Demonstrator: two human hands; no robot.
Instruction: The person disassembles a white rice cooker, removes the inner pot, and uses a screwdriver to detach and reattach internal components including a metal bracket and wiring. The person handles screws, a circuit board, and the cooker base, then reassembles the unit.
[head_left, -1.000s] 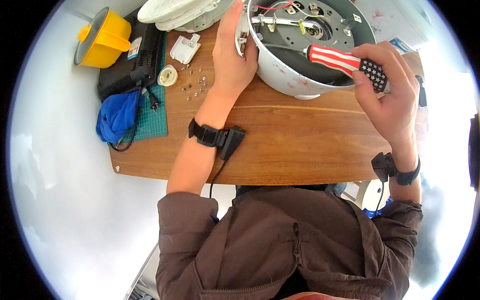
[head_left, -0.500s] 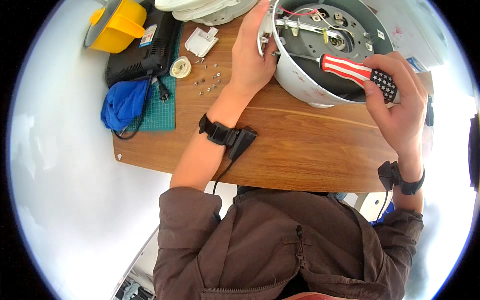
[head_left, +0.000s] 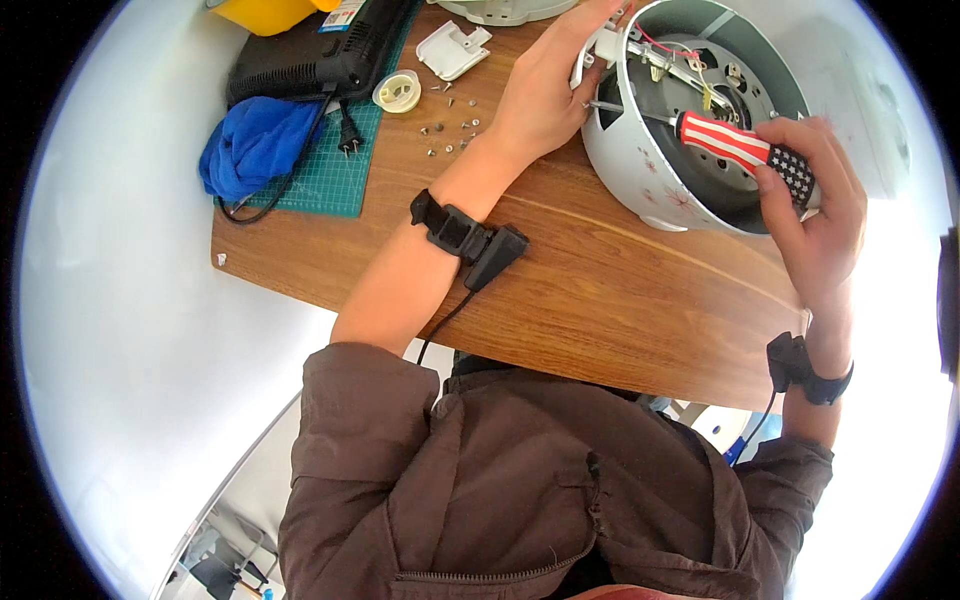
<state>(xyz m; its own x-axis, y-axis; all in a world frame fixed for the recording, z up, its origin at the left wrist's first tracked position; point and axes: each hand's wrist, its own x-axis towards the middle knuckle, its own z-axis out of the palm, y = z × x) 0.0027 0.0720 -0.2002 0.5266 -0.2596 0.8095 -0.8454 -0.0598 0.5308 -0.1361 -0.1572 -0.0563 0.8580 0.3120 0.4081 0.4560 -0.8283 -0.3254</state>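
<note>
A white floral-patterned appliance body (head_left: 640, 170), open at the top, shows a dark metal base with round holes, wires and a metal bar inside. At its left rim, my left hand (head_left: 545, 90) is closed on a white plastic piece (head_left: 605, 45) attached there. My right hand (head_left: 815, 210) grips a screwdriver (head_left: 725, 140) with a red-and-white striped, starred handle; its metal shaft crosses to the left wall, near my left fingers. Whether the tip sits on a screw is too small to tell.
On the wooden table (head_left: 560, 300) lie small screws (head_left: 450, 148), a white bracket (head_left: 450, 50), a cream round part (head_left: 397, 91), a green mat (head_left: 330, 190), a black device (head_left: 290, 70), a plug (head_left: 349, 135), a blue cloth (head_left: 245, 150), a yellow container (head_left: 260, 14) and white lids (head_left: 500, 10).
The view has shifted and tilted, so table items sit further right or higher in it and the appliance further right. Both hands keep their grips, the screwdriver still reaching the left wall.
</note>
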